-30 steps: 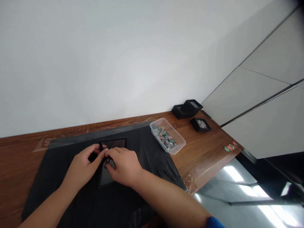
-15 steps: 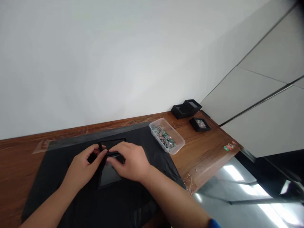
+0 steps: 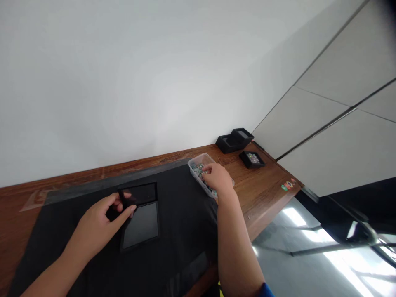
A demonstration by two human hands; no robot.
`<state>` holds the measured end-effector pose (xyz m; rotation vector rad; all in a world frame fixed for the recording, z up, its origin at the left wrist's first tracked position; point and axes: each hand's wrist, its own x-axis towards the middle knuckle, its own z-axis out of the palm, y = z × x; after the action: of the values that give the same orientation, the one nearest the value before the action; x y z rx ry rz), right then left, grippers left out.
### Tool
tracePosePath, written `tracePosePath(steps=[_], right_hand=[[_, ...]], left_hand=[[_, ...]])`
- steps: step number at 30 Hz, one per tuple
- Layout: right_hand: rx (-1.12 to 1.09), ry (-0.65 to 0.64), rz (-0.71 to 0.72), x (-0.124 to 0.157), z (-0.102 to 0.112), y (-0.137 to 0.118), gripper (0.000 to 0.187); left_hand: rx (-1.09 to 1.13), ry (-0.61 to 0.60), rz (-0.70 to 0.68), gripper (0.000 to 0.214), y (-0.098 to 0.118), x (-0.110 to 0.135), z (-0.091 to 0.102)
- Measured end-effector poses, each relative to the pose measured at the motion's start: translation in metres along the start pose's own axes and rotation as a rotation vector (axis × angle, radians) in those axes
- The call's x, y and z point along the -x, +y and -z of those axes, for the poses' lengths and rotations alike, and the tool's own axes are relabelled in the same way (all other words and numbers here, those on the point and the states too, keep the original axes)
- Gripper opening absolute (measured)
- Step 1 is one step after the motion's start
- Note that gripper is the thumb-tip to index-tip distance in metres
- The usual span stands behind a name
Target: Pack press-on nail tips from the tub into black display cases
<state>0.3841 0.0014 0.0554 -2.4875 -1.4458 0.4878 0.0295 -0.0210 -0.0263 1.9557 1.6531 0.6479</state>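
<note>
My left hand [image 3: 99,225] grips the left edge of a black frame [image 3: 157,190] between thumb and fingers. The frame's dark glossy panel stands up at the back, and a flat grey panel with a black border [image 3: 142,225] lies in front of it. Over at the right, my right hand [image 3: 217,177] reaches into a clear plastic container [image 3: 202,156] of small green, pink and silvery pieces [image 3: 198,169]. Its fingers are curled down among the pieces; what is between the fingertips is hidden.
Black sheeting [image 3: 182,222] covers much of the wooden table [image 3: 269,189]. Black boxes [image 3: 235,140] stand by the wall at the back right, near a smaller black box with shiny contents [image 3: 252,159]. Small coloured rings [image 3: 288,185] lie by the right edge.
My right hand has left the black frame and moved right into the plastic container. My left hand keeps hold of the frame. The view has shifted slightly to the right.
</note>
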Motion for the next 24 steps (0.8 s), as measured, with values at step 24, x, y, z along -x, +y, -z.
tracePosePath(steps=[24], right_hand=[[0.012,-0.025,-0.077,-0.003,0.001,0.012,0.024]], left_hand=[[0.016,-0.029,0.008,0.052,0.0,-0.001,0.001]])
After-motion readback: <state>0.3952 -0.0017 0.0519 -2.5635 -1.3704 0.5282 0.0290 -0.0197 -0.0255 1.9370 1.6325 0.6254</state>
